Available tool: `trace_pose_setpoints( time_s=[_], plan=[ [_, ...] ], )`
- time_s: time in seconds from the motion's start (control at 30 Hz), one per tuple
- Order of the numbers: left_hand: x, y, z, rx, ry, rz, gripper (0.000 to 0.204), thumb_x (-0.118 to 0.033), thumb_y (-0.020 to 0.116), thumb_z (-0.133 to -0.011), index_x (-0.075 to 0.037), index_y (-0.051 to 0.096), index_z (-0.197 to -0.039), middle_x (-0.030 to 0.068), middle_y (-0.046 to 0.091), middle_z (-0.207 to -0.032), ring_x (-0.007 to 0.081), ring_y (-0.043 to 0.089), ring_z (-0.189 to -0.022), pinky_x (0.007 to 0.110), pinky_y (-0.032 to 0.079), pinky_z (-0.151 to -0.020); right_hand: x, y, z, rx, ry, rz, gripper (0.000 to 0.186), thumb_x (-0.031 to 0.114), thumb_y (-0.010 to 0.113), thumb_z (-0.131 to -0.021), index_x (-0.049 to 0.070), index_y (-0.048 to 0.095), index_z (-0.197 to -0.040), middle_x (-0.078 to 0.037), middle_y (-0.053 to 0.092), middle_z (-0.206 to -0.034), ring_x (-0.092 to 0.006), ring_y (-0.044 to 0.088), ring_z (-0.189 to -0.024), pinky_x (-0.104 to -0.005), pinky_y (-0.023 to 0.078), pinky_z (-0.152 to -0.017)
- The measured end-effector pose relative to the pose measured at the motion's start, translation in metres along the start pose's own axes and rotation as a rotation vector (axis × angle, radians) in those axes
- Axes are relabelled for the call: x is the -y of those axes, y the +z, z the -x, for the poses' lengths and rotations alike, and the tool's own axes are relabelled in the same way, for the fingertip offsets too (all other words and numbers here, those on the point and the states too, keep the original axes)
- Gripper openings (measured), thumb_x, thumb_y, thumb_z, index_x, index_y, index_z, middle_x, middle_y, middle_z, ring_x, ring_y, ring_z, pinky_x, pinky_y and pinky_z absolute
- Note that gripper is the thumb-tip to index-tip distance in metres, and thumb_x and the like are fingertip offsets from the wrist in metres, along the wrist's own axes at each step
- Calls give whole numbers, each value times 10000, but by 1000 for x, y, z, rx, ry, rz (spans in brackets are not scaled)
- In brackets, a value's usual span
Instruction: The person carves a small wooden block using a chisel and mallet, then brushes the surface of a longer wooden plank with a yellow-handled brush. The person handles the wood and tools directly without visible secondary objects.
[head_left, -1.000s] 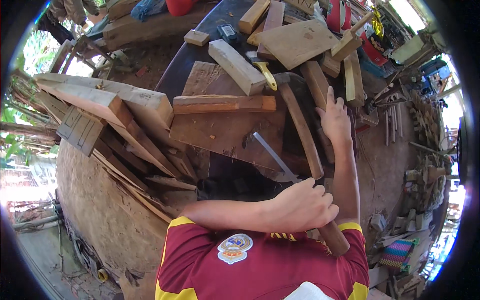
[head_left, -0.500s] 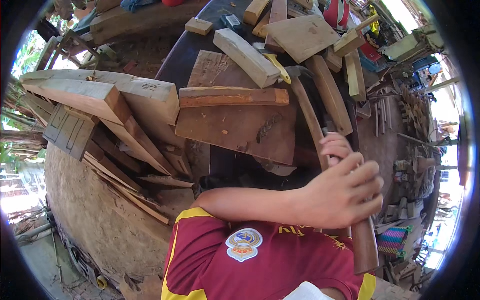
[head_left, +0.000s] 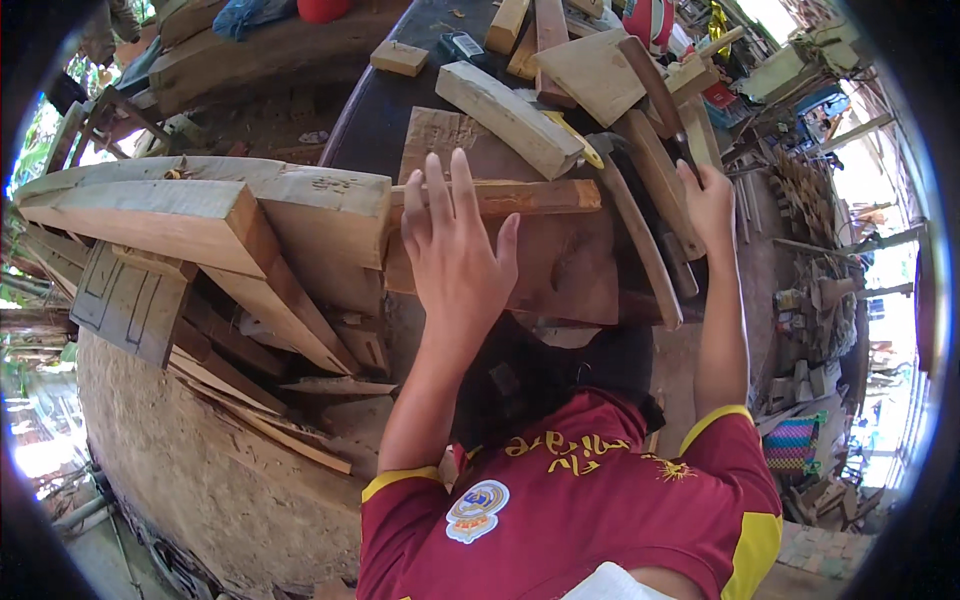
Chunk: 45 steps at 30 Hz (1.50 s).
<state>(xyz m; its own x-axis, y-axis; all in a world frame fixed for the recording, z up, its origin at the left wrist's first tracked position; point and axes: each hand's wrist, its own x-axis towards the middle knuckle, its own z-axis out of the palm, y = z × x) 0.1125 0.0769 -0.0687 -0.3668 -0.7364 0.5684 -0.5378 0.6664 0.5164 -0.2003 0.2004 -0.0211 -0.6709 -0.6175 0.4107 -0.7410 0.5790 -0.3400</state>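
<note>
My left hand [head_left: 455, 240] is open, its fingers spread, over the reddish-brown wood strip [head_left: 550, 197]. I cannot tell whether it touches the strip, which lies across a flat brown board [head_left: 570, 280]. My right hand [head_left: 710, 205] is closed around the narrow lower part of what looks like a chisel [head_left: 652, 82]. Its long brown wooden handle points up and away to the left. Most of its metal part is hidden by my fingers. Just left of my right hand lies a hammer [head_left: 640, 240] with a long wooden handle. A dark metal bar [head_left: 680, 268] rests beside it.
Beyond the strip lie a pale wood block [head_left: 510, 120], a yellow-handled brush [head_left: 577, 138] and a flat square board [head_left: 592, 78]. More wood pieces crowd the far side of the dark table [head_left: 385, 95]. At my left lean large thick beams [head_left: 140, 215].
My hands have come apart. The left one has moved left and opened over the strip. The right one has moved farther away, and the chisel's handle now points away instead of toward me.
</note>
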Motion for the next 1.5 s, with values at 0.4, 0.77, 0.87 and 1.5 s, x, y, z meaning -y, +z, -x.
trace_pose_setpoints(
  time_s=[0.4,0.77,0.87,1.5],
  plan=[
    [9,0,4,86,59,-26,461,-361,646,-836,-45,588,-1168,130,537,-1212,318,430,-1207,470,279,-1011,-4,48,-31,-13,39,272,313,284,628,-883,44,682,-1075,-210,670,-1032,-377,634,-990,-427,485,-865],
    [8,-4,4,142,118,-26,380,-367,689,-794,-86,590,-1030,59,588,-1154,259,497,-1140,498,270,-985,110,10,4,400,-567,-125,415,73,706,-777,104,652,-1187,-122,634,-947,-276,608,-881,-345,477,-827],
    [4,-1,2,109,149,-15,392,-369,713,-776,-99,591,-1033,34,616,-1104,235,550,-1073,499,276,-974,84,39,-5,250,-778,-189,337,53,692,-795,78,671,-1130,-106,653,-920,-255,632,-869,-353,487,-792],
    [-9,-53,50,45,86,65,377,-88,735,-808,-12,644,-1166,162,668,-1135,265,656,-993,373,481,-897,83,-4,113,-329,-174,-729,127,146,761,-801,53,682,-836,-33,656,-707,-61,540,-526,-218,422,-485]
  ],
)
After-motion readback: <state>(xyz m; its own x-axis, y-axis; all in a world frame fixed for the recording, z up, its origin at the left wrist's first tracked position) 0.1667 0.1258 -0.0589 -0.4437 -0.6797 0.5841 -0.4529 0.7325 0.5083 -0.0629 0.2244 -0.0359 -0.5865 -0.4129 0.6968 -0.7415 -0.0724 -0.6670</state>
